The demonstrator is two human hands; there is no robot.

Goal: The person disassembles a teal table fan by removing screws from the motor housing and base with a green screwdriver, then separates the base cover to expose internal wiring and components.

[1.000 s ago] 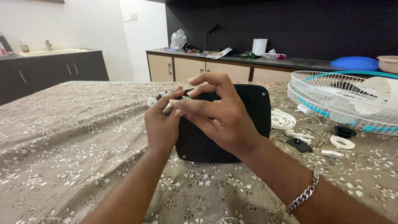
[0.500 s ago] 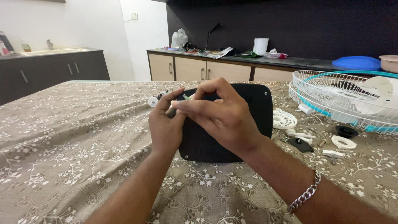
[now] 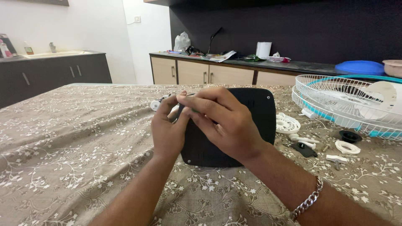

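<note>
1. My left hand point(image 3: 168, 127) and right hand point(image 3: 222, 121) are together, fingertips pinched on a small part I cannot identify, above the black panel point(image 3: 255, 111).
2. The panel lies flat on the patterned tablecloth point(image 3: 75, 138).
3. White fan grille point(image 3: 347, 102) sits far right.

A single camera sits on the person's head and looks forward and slightly down across the cloth-covered table point(image 3: 63, 138). Both forearms enter from 6 o'clock, and the left hand point(image 3: 167, 129) and right hand point(image 3: 224, 121) meet close to the lens at frame centre. The black panel point(image 3: 255, 113) lies just beyond them. Toward 3 o'clock is the white fan grille point(image 3: 347, 100); toward 12 o'clock, well away, stands the counter point(image 3: 234, 67). No second view overlaps.
</note>
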